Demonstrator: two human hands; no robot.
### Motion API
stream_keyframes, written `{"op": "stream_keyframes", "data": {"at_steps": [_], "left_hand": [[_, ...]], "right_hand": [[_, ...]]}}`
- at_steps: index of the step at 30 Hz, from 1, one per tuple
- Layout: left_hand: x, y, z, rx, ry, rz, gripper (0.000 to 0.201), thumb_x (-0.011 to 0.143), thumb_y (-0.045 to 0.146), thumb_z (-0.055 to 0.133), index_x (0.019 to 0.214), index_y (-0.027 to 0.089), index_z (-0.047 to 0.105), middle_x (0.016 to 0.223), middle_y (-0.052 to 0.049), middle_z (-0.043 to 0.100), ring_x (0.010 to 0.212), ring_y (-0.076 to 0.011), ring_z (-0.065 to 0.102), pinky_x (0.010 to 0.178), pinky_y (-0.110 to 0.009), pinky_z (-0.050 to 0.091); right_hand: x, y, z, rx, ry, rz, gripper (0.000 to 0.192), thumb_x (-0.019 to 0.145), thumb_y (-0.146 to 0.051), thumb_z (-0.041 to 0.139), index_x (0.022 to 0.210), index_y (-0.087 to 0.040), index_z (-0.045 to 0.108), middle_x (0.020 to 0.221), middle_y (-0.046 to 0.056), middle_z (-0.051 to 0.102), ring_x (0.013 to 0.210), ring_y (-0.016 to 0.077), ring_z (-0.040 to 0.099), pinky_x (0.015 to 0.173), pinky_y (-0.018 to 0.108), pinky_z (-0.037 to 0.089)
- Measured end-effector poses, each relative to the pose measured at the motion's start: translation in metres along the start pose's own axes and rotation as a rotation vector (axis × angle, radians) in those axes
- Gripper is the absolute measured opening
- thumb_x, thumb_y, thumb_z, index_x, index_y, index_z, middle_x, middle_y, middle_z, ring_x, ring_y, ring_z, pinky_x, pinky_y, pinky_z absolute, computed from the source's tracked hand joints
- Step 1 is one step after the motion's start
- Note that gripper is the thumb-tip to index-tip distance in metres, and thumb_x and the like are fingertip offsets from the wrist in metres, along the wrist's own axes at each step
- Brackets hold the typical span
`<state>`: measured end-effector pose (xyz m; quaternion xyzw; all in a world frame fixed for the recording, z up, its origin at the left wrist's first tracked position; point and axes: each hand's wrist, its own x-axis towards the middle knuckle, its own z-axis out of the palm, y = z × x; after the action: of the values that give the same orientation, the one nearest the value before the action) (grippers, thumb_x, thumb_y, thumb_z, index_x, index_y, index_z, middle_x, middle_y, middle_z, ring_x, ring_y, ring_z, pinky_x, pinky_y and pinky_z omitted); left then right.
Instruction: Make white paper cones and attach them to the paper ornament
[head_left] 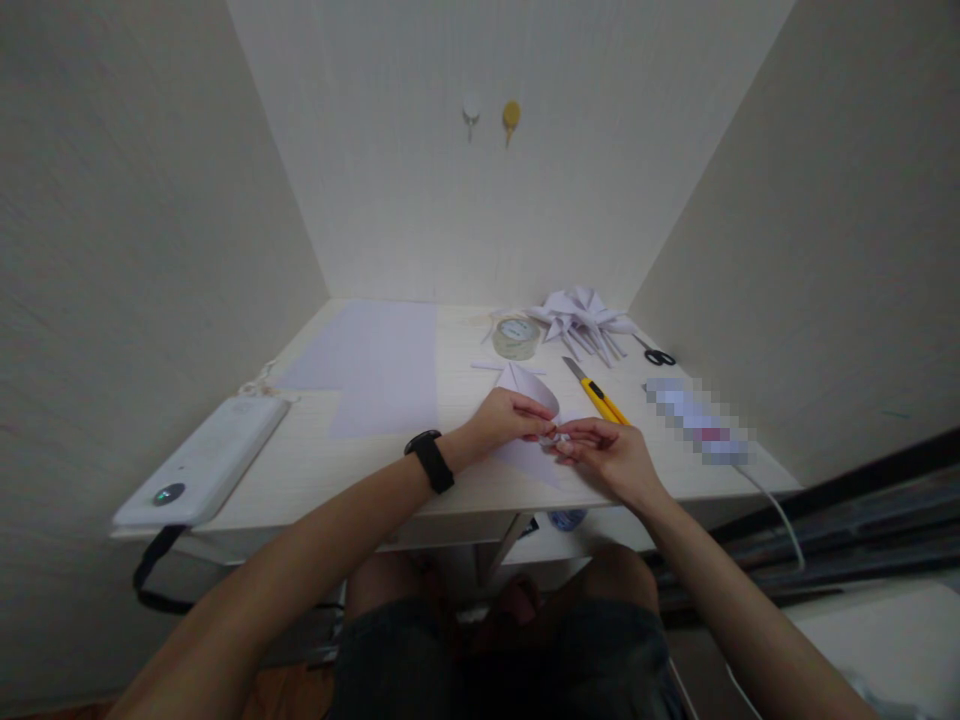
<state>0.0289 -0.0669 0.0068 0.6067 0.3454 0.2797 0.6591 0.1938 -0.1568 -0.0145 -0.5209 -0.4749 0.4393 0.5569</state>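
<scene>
— Paper piece (pixel 556 437): where, and how held?

— Over the table (pixel 322 470), near its front edge; contact unclear. Left hand (pixel 514 415) and right hand (pixel 609 462) both pinch it, fingertips nearly meeting; presumably two grips steady so small a thing.

— Cutter (pixel 598 393)?

— One, right of it, blade towards the back edge, handle beside the right hand: likely parked within reach.

— Other counts?

— One tape roll (pixel 517 339), one paper cluster (pixel 581 314), near the back edge; one cone (pixel 517 377) just beyond the left hand; one scissors (pixel 658 356) by the right edge. Flat paper (pixel 390 360), back left: number uncertain.
</scene>
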Motion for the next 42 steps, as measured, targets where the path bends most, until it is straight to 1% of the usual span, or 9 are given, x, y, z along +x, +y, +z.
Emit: {"op": "stream_keyframes", "data": {"at_steps": [3,9,13,23,27,30,36,39,42], "left_hand": [[0.001,-0.001,-0.001,0.009,-0.002,0.015,0.016,0.068,-0.002,0.076,0.078,0.01,0.076,0.066,-0.002,0.074,0.058,-0.0079,0.065,0.056,-0.017,0.049],[0.004,-0.006,-0.004,0.074,-0.023,0.056,0.016,0.067,0.004,0.078,0.082,0.01,0.078,0.069,-0.004,0.074,0.059,-0.0093,0.064,0.058,-0.019,0.049],[0.004,-0.006,-0.004,0.097,-0.024,0.054,0.016,0.067,0.005,0.078,0.083,0.01,0.078,0.069,-0.005,0.074,0.058,-0.0088,0.063,0.058,-0.019,0.049],[0.004,-0.007,-0.004,0.127,-0.04,0.072,0.016,0.068,0.006,0.077,0.083,0.011,0.078,0.07,-0.004,0.075,0.059,-0.0097,0.064,0.058,-0.019,0.049],[0.005,-0.009,-0.005,0.223,-0.037,0.131,0.018,0.069,0.011,0.078,0.086,0.012,0.079,0.07,-0.004,0.075,0.059,-0.011,0.065,0.059,-0.02,0.05],[0.006,-0.012,-0.005,0.331,-0.013,0.193,0.018,0.07,0.015,0.078,0.088,0.013,0.08,0.069,-0.004,0.075,0.061,-0.0131,0.066,0.06,-0.021,0.051],[0.006,-0.012,-0.006,0.434,0.019,0.275,0.02,0.073,0.016,0.076,0.092,0.015,0.08,0.08,-0.004,0.078,0.072,-0.0156,0.072,0.071,-0.022,0.055],[0.005,-0.013,-0.005,0.461,0.029,0.296,0.02,0.072,0.015,0.076,0.091,0.016,0.08,0.083,-0.004,0.078,0.075,-0.0162,0.073,0.073,-0.023,0.056],[0.007,-0.014,-0.006,0.454,0.023,0.301,0.02,0.073,0.015,0.075,0.092,0.017,0.08,0.083,-0.004,0.078,0.074,-0.0162,0.073,0.071,-0.023,0.056]], "right_hand": [[0.0,0.002,-0.001,0.002,-0.011,-0.004,0.039,0.052,-0.038,0.092,0.081,-0.017,0.077,0.079,0.009,0.078,0.071,0.0233,0.075,0.06,0.031,0.061],[-0.001,0.002,-0.002,-0.04,-0.007,-0.027,0.038,0.055,-0.04,0.091,0.082,-0.017,0.077,0.079,0.01,0.078,0.068,0.0236,0.075,0.056,0.031,0.06],[-0.002,0.003,-0.002,-0.029,-0.01,-0.011,0.039,0.055,-0.041,0.091,0.082,-0.017,0.077,0.079,0.01,0.078,0.068,0.0233,0.075,0.055,0.029,0.059],[-0.002,-0.001,0.0,-0.036,-0.003,0.002,0.04,0.053,-0.042,0.092,0.08,-0.016,0.076,0.077,0.011,0.077,0.066,0.0235,0.074,0.052,0.029,0.058],[-0.002,-0.003,0.003,-0.02,0.018,-0.004,0.04,0.054,-0.042,0.091,0.079,-0.016,0.075,0.071,0.009,0.076,0.06,0.0214,0.072,0.046,0.026,0.054],[-0.002,-0.004,0.003,-0.018,0.041,0.029,0.046,0.052,-0.042,0.091,0.084,-0.016,0.072,0.07,0.008,0.075,0.055,0.0205,0.07,0.04,0.023,0.05],[-0.001,-0.004,0.005,0.046,0.087,0.102,0.07,0.052,-0.041,0.091,0.111,-0.018,0.061,0.082,0.007,0.077,0.05,0.0203,0.069,0.03,0.019,0.042],[0.0,-0.004,0.006,0.063,0.092,0.118,0.068,0.053,-0.041,0.091,0.109,-0.016,0.063,0.08,0.008,0.076,0.049,0.0193,0.068,0.029,0.018,0.04],[0.001,-0.005,0.006,0.053,0.112,0.121,0.064,0.051,-0.04,0.091,0.105,-0.014,0.066,0.078,0.009,0.075,0.046,0.0183,0.066,0.028,0.019,0.038]]}}
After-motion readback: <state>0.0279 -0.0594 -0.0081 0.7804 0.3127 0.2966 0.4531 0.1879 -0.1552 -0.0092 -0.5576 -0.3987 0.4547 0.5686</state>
